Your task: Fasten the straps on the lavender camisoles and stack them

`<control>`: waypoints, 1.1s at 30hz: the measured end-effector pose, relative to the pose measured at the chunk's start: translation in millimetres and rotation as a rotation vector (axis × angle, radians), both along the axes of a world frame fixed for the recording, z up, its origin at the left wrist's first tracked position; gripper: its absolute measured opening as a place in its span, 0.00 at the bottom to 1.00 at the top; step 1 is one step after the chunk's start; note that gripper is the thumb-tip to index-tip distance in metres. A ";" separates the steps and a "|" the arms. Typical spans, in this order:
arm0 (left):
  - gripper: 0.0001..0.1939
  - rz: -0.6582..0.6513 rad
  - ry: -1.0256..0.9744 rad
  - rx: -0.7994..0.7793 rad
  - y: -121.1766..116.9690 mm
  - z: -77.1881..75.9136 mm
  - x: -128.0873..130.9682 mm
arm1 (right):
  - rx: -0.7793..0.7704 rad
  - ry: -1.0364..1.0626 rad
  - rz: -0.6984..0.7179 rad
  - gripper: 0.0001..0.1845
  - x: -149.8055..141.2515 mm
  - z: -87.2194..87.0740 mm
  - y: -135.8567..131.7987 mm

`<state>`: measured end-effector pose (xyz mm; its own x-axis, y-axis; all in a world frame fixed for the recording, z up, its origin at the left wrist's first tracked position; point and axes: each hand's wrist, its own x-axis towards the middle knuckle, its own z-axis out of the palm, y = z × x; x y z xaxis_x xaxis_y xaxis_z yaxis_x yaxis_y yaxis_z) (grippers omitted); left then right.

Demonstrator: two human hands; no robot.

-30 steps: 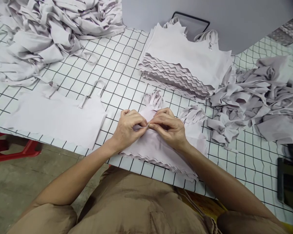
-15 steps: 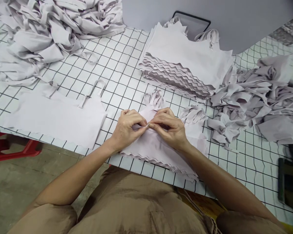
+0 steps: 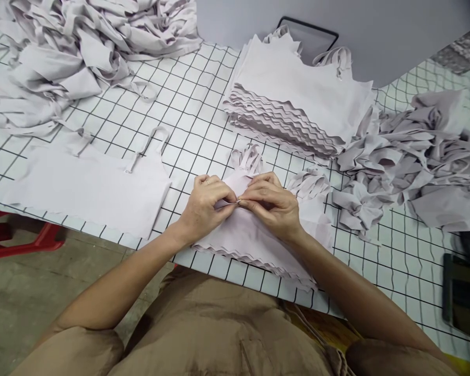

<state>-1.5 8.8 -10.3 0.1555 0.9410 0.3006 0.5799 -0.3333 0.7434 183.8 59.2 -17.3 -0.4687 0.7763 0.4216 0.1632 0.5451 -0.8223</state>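
Note:
Both of my hands meet over a small stack of pale lilac camisole tops (image 3: 254, 240) near the table's front edge. With thumb and forefinger, my left hand (image 3: 207, 206) pinches a thin strap (image 3: 227, 201). My right hand (image 3: 272, 204) pinches the same strap, its fingertips touching those of the left; the exact spot between them is hidden. Gathered loops of straps (image 3: 247, 159) stick out above the hands. To the left, a single camisole top (image 3: 97, 188) lies flat, its straps turned up.
A tall stack of camisole tops (image 3: 293, 78) lies behind my hands. Crumpled garments heap at the back left (image 3: 82, 47) and the right (image 3: 407, 156). A dark phone (image 3: 462, 295) rests at the right. Below the table's left edge is a red stool (image 3: 23, 237).
Almost nothing differs. Both hands keep their pinch at the same spot, with only tiny finger shifts, and the view moves slightly.

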 end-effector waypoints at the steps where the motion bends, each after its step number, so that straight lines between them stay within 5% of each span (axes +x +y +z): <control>1: 0.09 0.004 -0.001 -0.002 0.0 0.0 0.0 | -0.002 -0.013 0.003 0.06 0.1 0.0 0.3; 23: 0.09 -0.065 0.055 0.030 -0.6 -1.8 -2.4 | 0.095 -0.125 0.024 0.04 7.9 6.0 -3.8; 33: 0.12 -0.128 0.072 0.050 0.1 0.4 -3.0 | 0.300 -0.114 -0.020 0.12 17.5 5.9 -10.5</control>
